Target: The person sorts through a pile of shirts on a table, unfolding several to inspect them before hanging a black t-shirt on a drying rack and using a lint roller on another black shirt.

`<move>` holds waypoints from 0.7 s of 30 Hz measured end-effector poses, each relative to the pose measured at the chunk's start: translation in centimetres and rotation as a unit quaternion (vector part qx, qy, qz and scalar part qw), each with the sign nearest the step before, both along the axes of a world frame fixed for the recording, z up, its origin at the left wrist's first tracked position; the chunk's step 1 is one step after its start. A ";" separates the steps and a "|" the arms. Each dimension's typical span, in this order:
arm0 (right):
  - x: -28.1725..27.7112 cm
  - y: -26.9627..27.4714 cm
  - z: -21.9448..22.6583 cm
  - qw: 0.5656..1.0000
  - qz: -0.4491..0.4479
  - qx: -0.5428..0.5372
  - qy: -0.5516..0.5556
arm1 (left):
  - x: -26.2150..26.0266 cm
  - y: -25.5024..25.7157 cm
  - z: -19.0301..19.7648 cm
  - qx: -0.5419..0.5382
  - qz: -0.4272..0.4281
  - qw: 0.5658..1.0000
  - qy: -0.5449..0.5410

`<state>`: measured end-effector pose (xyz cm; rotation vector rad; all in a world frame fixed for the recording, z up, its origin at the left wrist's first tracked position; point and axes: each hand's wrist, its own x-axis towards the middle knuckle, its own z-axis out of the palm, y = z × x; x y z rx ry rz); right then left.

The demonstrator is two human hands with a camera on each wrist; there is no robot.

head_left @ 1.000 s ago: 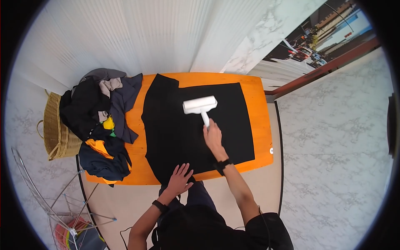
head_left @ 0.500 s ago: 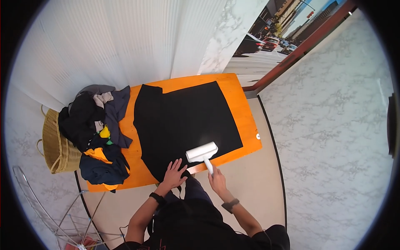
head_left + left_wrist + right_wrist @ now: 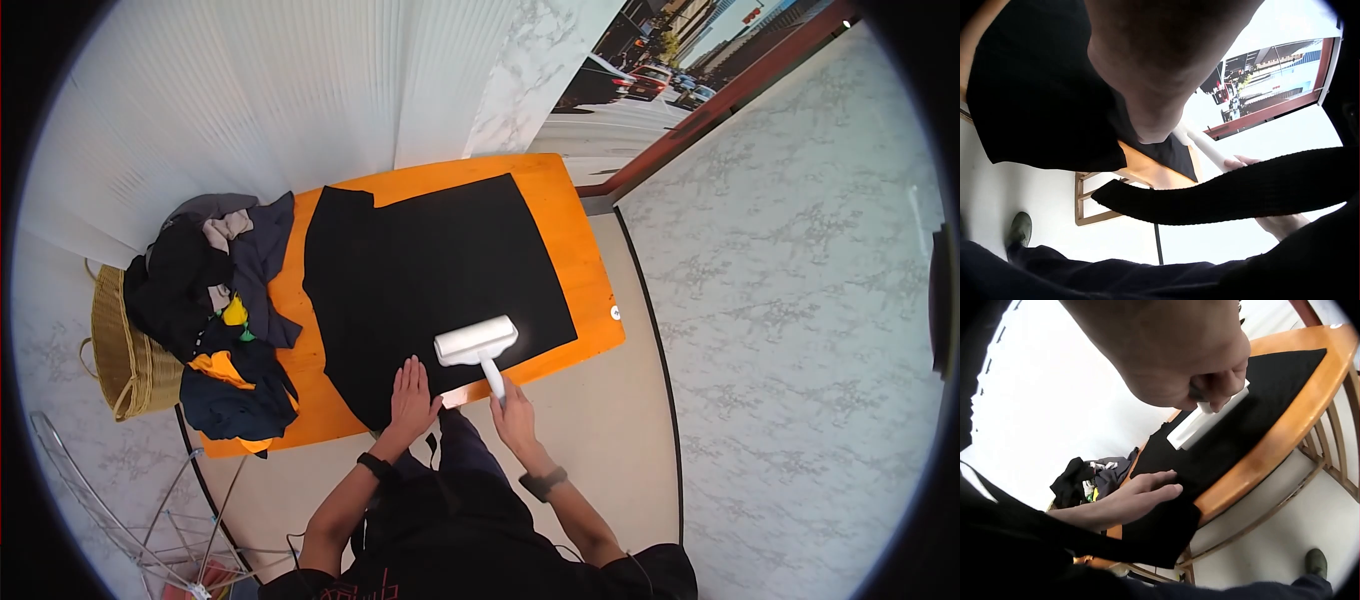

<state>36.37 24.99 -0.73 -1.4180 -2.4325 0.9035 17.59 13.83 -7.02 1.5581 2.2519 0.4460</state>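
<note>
Worktop (image 3: 590, 300) of orange wood stands on pale marble floor against a white ribbed wall, a black garment (image 3: 430, 270) spread flat over it. Clothes (image 3: 215, 300) pile at its left end above a wicker basket (image 3: 115, 345). The left hand (image 3: 412, 392) lies flat on the garment's near edge. The right hand (image 3: 512, 415) is closed around the lint roller (image 3: 477, 342), apparently by its handle; since half a second ago the roller has crept slightly farther up the cloth.
</note>
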 end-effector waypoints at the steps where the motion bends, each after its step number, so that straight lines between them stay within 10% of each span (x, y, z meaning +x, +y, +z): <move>1: -1.5 0.7 -0.7 1.000 0.011 0.016 0.014 | -0.3 -0.2 -0.3 -0.004 0.005 1.000 0.000; 21: -29.2 8.8 -5.0 0.988 0.112 0.102 0.016 | -2.3 -5.1 -1.0 -0.023 0.060 0.998 0.005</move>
